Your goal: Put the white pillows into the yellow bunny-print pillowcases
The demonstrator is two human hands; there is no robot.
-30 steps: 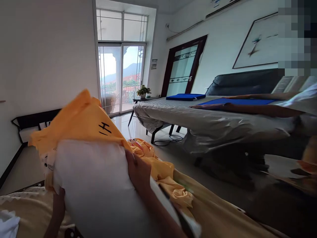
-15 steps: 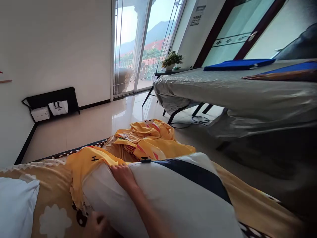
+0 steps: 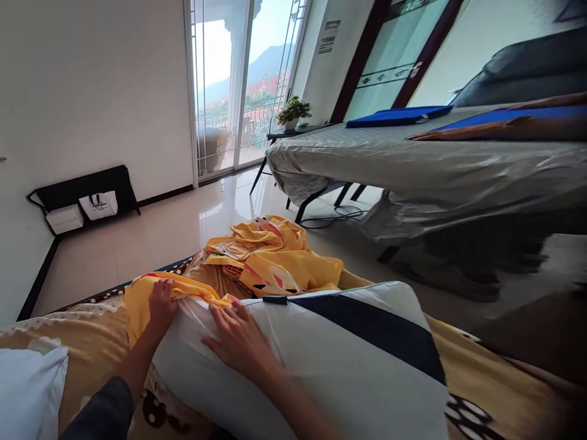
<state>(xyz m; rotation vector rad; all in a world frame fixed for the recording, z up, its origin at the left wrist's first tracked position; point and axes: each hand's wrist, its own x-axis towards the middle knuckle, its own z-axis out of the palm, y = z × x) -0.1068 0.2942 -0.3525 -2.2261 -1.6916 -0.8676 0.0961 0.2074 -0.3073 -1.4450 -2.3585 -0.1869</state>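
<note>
A white pillow (image 3: 321, 354) with a dark navy band lies across the bed in front of me. Its left end sits partly inside a yellow pillowcase (image 3: 140, 299). My left hand (image 3: 161, 305) is closed on the pillowcase at the pillow's upper left edge. Right of it, my right hand (image 3: 241, 339) grips the pillow's upper edge, fingertips at the pillowcase's hem and thumb against the white side. The pillow's underside is hidden.
Crumpled yellow patterned cloth (image 3: 293, 263) lies beyond the pillow. Another white pillow (image 3: 30, 391) rests at the left on the brown bedsheet (image 3: 92, 333). A plastic-covered table or bed (image 3: 413, 162) stands at the right, with a person's arms (image 3: 518, 129) over blue fabric.
My left hand has risen from the pillow's lower left side to the pillowcase at its upper edge. My right hand stays near the hem, its thumb now showing. The view has shifted right.
</note>
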